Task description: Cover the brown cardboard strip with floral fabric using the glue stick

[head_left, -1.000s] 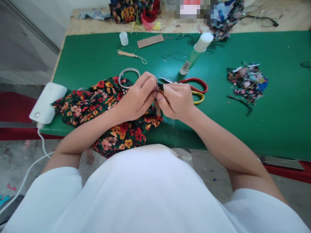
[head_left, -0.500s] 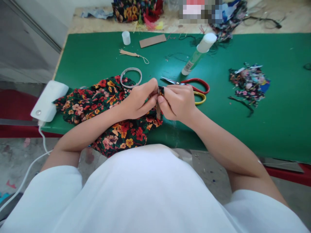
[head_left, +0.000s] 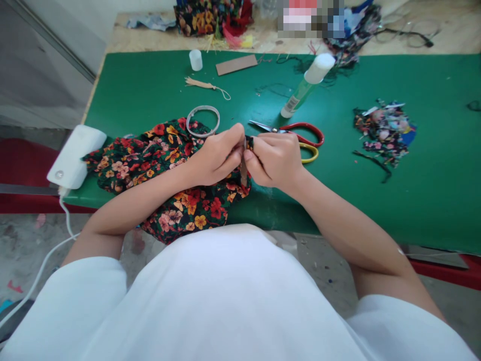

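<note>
Dark fabric with red, orange and pink flowers (head_left: pixel 165 150) lies bunched on the green mat, partly under my left forearm. My left hand (head_left: pixel 220 155) is closed in a pinch on the fabric's right end. Close beside it, my right hand (head_left: pixel 276 158) pinches the same dark edge, where a narrow brown strip (head_left: pixel 244 173) hangs between the hands. Scissors with one red and one yellow handle (head_left: pixel 308 134) lie just behind my right hand. A pale ring (head_left: pixel 203 121) rests on the fabric behind my left hand.
A glue stick (head_left: pixel 308 85) stands tilted in view behind the scissors. Farther back are a white cap (head_left: pixel 196 60), a brown card strip (head_left: pixel 236 64) and a beige tassel (head_left: pixel 203 83). Fabric scraps (head_left: pixel 385 130) lie right; a white device (head_left: pixel 76 157) sits at the left edge.
Both hands keep nearly the same place and grip on the fabric. The whole view has shifted very slightly.
</note>
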Demonstrator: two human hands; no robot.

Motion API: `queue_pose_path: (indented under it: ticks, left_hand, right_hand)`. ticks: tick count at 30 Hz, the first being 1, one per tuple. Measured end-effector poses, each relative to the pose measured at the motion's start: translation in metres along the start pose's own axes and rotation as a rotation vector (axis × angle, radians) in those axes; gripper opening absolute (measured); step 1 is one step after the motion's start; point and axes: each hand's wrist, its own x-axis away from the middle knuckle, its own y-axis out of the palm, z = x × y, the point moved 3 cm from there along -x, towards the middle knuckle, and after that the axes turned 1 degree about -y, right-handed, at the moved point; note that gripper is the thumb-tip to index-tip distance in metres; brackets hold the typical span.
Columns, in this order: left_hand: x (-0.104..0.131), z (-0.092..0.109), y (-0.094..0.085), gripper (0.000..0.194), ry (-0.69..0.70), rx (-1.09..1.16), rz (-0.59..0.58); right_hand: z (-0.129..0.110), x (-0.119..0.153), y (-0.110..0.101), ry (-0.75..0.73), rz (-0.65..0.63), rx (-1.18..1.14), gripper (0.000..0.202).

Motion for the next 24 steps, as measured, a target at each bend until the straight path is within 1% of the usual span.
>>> queue_pose_path:
  ticks: [3,9,15,20,24]
  left_hand:
    - [0.0001,0.0000,-0.0009,0.032,-0.002,0.013,-0.005]
    - [-0.0021,0.0022,-0.0022,0.032,-0.010,-0.016,0.045]
    - [-0.0023,-0.0016,0.0004,0.033,-0.004,-0.025,0.045]
    - [-0.0019,0.0005,-0.0008,0.033,-0.026,-0.006,0.042]
    - [-0.0008,0.0008,-0.0026,0.033,-0.010,-0.010,0.045]
  right_hand:
    - [0.0011,0.0003,0.0006,0.022,-0.006,-0.018,0.045]
    - [0.0021,-0.0001,0.0015,0.032,-0.015,-0.015,0.044]
    - [0.0026,-0.0005,0.0025,0.037,-0.015,-0.015,0.044]
    - [0.0029,-0.0003,0.0027,0.043,-0.018,-0.031,0.044]
    - [0.0022,-0.0003,0.0017,0.039,-0.004,-0.040,0.044]
